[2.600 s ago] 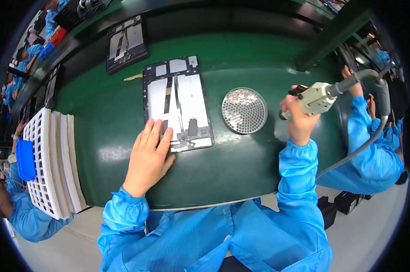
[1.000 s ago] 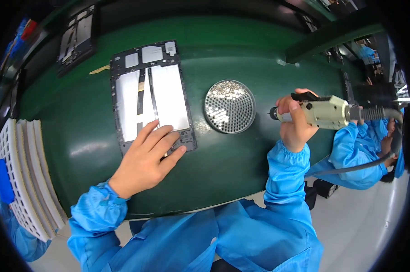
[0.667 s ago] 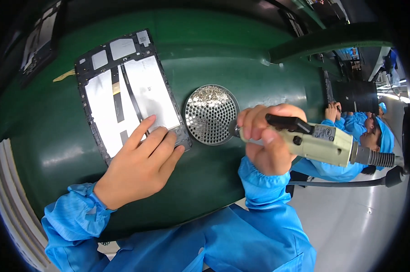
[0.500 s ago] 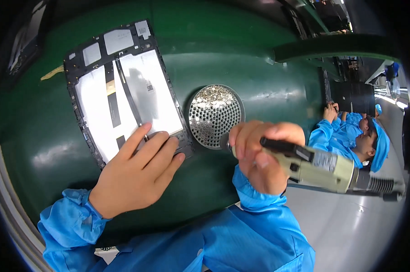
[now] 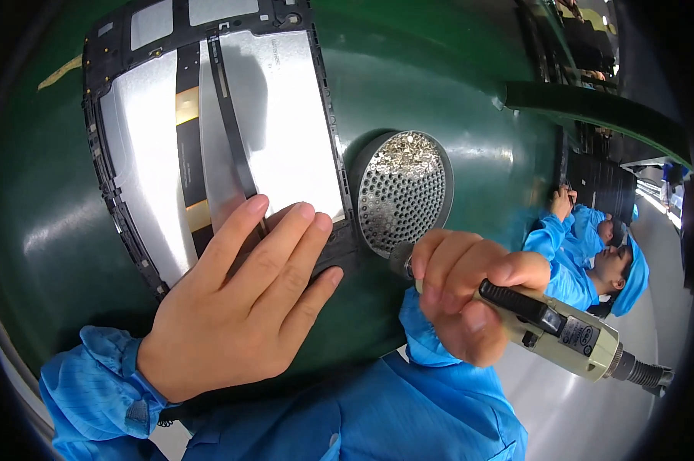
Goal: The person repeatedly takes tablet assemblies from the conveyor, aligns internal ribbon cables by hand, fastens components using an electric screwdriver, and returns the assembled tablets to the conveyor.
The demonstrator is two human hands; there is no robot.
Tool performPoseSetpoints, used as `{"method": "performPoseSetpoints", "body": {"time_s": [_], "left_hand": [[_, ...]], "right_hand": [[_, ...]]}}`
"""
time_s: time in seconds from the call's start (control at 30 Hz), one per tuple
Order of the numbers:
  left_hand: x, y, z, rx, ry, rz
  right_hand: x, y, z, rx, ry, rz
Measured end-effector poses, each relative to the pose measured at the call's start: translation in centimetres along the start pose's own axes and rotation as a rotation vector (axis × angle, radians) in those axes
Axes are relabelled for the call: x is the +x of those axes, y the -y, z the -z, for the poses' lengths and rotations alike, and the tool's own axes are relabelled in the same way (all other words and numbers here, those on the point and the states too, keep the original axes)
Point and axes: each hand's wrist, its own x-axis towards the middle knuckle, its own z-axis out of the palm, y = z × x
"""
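Observation:
My left hand (image 5: 243, 300) lies spread on the lower part of a tablet-like device chassis (image 5: 293, 138), its fingers resting near a dark ribbon cable (image 5: 231, 127). The chassis has a black frame with silver metal panels and lies flat. An electric screwdriver (image 5: 581, 334), pale green with a black lever, is gripped by my right hand (image 5: 473, 296). Its tip end points left, by the near rim of a round perforated metal dish (image 5: 397, 207); whether they touch I cannot tell. Small screws (image 5: 412, 152) are heaped at the dish's far side.
A green mat (image 5: 485, 161) covers the bench. A yellowish strip (image 5: 59, 73) lies left of the chassis. At the right, a raised dark green bar (image 5: 585, 104) crosses the bench, and co-workers in blue (image 5: 585, 253) sit beyond.
The chassis and dish appear larger, as my view has come closer. The screwdriver stays in my right hand, its cable end now lower in the picture. My left hand still rests on the chassis.

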Motion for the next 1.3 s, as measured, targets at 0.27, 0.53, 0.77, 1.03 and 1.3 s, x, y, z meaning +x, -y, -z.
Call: {"method": "performPoseSetpoints", "body": {"time_s": [0.27,0.53,0.77,1.03,1.3], "left_hand": [[0.1,0.0,-0.2,0.002,-0.019,-0.002],[-0.2,-0.1,-0.5,-0.01,-0.075,-0.012],[-0.1,0.2,-0.4,-0.006,-0.075,-0.033],[-0.2,0.1,-0.6,-0.029,-0.093,-0.014],[-0.4,0.0,-0.5,-0.007,-0.098,-0.016]], "right_hand": [[-0.1,-0.2,-0.2,-0.034,0.027,0.051],[0.1,1.3,-0.3,-0.027,-0.008,0.08],[0.9,2.1,-1.9,-0.061,0.031,0.08],[0.9,1.1,-3.2,-0.055,-0.006,0.116],[1.0,1.3,-3.2,-0.079,0.064,0.055]]}}
